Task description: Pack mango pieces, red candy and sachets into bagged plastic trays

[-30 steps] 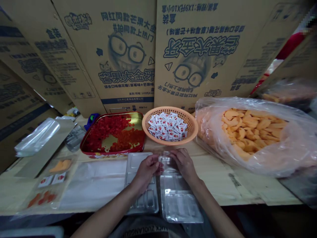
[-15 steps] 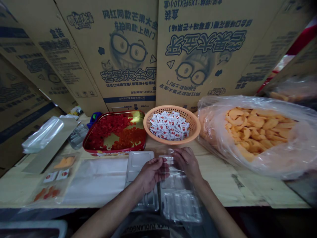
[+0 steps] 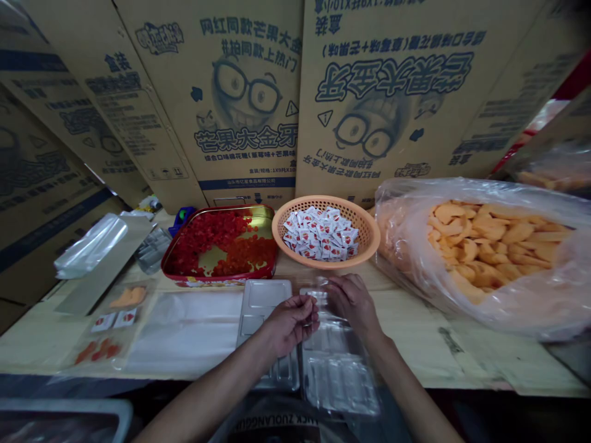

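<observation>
Table (image 3: 415,338), clear blister tray (image 3: 339,375), left hand (image 3: 290,323), right hand (image 3: 353,304)

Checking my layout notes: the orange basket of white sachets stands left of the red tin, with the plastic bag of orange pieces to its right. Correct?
No: the head view shows the orange basket of white sachets standing right of the red tin, not left. The plastic bag of orange pieces does lie to its right.

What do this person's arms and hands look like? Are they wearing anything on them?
The left hand and right hand are bare: no gloves, watch or bracelet show. The left forearm and right forearm have no sleeves over them. Below them shows a dark shirt with pale lettering.
</observation>
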A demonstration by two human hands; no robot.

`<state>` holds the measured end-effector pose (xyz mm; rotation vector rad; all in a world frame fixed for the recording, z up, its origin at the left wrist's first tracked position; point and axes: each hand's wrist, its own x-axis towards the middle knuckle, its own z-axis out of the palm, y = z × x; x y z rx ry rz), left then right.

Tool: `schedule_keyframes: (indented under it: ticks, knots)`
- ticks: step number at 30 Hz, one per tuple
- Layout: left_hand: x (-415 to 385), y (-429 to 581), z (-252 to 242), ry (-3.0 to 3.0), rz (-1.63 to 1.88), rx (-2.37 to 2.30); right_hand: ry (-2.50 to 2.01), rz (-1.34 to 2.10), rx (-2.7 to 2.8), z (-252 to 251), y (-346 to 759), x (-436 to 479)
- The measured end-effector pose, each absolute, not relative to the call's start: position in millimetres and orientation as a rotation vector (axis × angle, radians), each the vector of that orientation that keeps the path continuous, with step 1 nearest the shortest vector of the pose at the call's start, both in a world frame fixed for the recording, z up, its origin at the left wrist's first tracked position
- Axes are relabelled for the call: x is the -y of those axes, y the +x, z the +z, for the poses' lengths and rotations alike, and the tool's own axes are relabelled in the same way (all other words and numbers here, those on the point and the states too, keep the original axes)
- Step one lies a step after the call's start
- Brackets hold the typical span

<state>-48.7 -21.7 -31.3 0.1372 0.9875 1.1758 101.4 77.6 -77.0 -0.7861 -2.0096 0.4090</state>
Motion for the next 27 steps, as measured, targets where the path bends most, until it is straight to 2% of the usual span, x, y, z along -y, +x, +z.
schedule_keyframes:
  ticks: [8, 17, 23, 27]
  knots:
    - [21, -46, -27, 0.337, 1.166, -1.159, -0.757, 0.412, 1.997, -69, 102, -76]
    - [25, -56, -27, 0.482, 1.080, -1.294, -0.841, 0.449, 1.855, -34, 126, -74]
    - [33, -69, -5, 0.994, 1.217, -1.655, -0.794, 0.490, 1.875, -16, 135, -83]
    - [37, -54, 13, 0.941, 1.122, -1.227, -0.729, 0.468, 1.924, -6, 125, -75]
